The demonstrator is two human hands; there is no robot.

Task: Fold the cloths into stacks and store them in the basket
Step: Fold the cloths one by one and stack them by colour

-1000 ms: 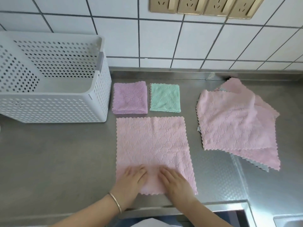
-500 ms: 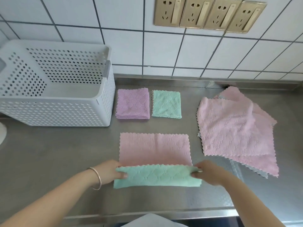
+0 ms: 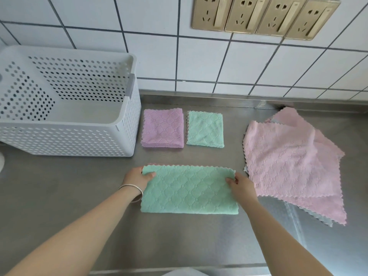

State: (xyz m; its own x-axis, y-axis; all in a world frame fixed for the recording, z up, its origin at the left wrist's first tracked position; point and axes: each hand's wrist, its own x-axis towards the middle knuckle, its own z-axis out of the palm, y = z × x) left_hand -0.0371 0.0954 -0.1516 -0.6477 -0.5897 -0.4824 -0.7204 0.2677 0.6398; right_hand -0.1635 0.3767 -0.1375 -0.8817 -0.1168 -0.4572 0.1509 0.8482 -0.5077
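A cloth (image 3: 189, 191), pink on one side and green on the other, lies folded in half on the steel counter, green side up. My left hand (image 3: 137, 177) pinches its far left corner and my right hand (image 3: 240, 183) pinches its far right corner. Behind it sit a folded purple stack (image 3: 162, 130) and a folded green stack (image 3: 205, 128). A loose pile of pink cloths (image 3: 288, 158) lies to the right. The white perforated basket (image 3: 123, 140) stands at the left with nothing showing inside.
The steel counter (image 3: 69, 186) ends at a front edge near the bottom of the view. A tiled wall with several gold sockets (image 3: 264, 15) rises behind. A seam in the counter (image 3: 294, 220) runs under the pink pile.
The near edge of the pink cloth was lifted and carried away from me to the far edge. The cloth now lies folded in half, green side up, with both hands at the far corners.
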